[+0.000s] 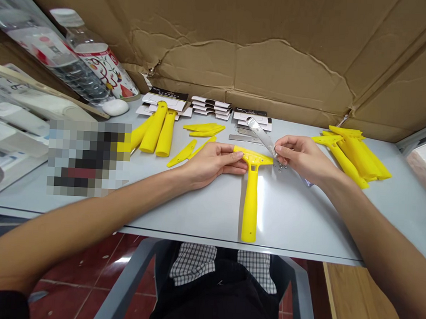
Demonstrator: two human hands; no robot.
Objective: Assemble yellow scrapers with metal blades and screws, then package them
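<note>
A yellow T-shaped scraper handle (251, 199) lies near the table's front edge, its crosspiece away from me. My left hand (216, 164) is closed on the left end of that crosspiece. Between the thumb and fingers of my right hand (297, 154) is a flat shiny metal piece (260, 133), slanting up to the left above the crosspiece's right end. Small screws (279, 167) lie on the table just under my right fingers. Thin metal blades (246, 139) rest behind the handle. Loose yellow flat pieces (203, 129) lie beyond my left hand.
More yellow handles (363, 155) are piled at the right, others (154, 128) at the left by folded cards (211, 107). Bottles (97, 58) and a white mouse-shaped object (115, 107) stand back left. A cardboard wall (275, 67) closes off the table's rear.
</note>
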